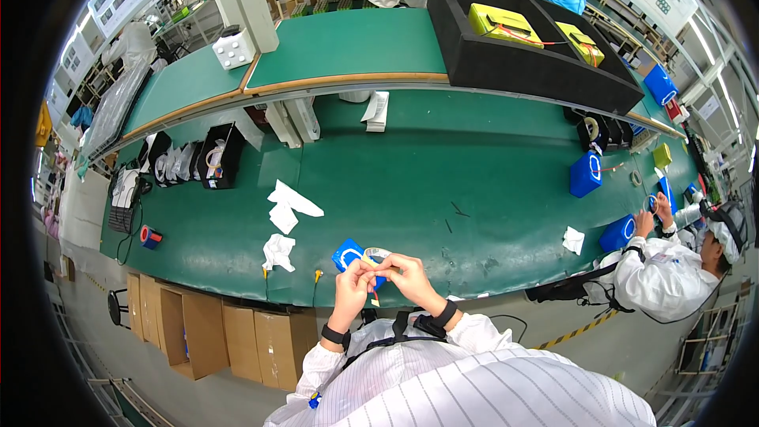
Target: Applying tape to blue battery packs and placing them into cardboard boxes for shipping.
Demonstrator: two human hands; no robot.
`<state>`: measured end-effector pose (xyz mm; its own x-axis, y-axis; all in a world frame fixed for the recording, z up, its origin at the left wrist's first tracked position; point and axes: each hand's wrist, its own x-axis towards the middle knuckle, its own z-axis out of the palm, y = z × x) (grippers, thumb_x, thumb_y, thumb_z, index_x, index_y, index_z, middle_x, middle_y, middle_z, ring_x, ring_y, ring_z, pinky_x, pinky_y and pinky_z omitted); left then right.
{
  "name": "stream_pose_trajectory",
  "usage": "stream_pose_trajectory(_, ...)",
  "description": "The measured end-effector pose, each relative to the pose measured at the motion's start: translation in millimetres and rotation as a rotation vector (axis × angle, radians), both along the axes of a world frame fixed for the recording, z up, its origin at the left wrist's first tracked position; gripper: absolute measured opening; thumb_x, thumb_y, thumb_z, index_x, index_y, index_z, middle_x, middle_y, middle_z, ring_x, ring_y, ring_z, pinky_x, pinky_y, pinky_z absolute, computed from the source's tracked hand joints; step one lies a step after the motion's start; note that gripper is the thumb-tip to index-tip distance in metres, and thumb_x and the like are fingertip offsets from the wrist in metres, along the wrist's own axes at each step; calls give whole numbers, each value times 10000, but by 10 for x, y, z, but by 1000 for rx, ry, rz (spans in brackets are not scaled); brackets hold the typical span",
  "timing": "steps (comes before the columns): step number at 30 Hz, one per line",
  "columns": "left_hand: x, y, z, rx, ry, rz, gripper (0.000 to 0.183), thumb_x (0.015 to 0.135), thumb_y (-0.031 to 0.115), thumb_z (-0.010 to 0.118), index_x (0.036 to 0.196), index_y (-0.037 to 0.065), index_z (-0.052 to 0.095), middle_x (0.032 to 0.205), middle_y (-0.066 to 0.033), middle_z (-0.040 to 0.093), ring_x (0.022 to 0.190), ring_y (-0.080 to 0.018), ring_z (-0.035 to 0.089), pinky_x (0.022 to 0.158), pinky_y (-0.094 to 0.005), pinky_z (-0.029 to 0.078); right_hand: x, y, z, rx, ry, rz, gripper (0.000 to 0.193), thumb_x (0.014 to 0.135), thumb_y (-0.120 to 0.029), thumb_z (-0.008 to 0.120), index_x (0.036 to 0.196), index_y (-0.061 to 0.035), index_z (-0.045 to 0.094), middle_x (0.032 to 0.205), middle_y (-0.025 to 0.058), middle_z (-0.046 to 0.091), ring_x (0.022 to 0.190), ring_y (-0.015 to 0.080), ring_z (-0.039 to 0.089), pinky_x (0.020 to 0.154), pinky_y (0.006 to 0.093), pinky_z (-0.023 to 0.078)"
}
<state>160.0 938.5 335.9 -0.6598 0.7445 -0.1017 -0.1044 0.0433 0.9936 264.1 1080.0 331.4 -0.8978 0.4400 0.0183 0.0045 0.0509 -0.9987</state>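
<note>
Near the front edge of the green bench, my left hand (353, 285) and my right hand (409, 275) meet with their fingertips pinched together. What lies between the fingers is too small to make out. A short red strip with a pale yellow end (374, 300) hangs just below the fingertips. Right behind the hands lies a blue wrapped block (345, 255) with a white loop on top, partly hidden by the fingers. A tape roll (378, 253) rests against it, its near part covered by my hands.
Crumpled white paper (278, 252) and yellow-tipped cables (319, 274) lie to the left on the green bench (379, 190). A raised shelf carries a black tray (538, 54) with yellow packs. At right, a co-worker (672, 269) handles items beside another blue block (617, 233). Cardboard boxes (261, 340) stand below.
</note>
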Motion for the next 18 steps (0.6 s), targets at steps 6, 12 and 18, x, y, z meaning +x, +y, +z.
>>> stream_pose_trajectory(6,60,-11,64,-10,114,60,64,928,-62,576,879,-24,558,740,-63,647,621,-92,588,577,-235,480,8,41,228,-67,43,68,365,932,-125,666,1274,-34,576,1094,91,700,991,144,647,875,304,508)
stream_pose_trajectory(12,181,20,152,-18,143,84,136,886,-69,632,958,-17,530,789,-103,687,690,-115,657,611,-249,526,20,114,96,-507,116,86,577,933,-114,663,1436,-57,386,1134,93,656,1050,150,616,955,318,463)
stream_pose_trajectory(18,194,50,184,-137,225,75,164,873,-34,663,963,-26,526,765,-105,698,644,-137,683,552,-269,532,29,80,201,-354,155,57,616,883,-46,706,1419,-28,403,1032,60,645,1013,145,609,955,314,453)
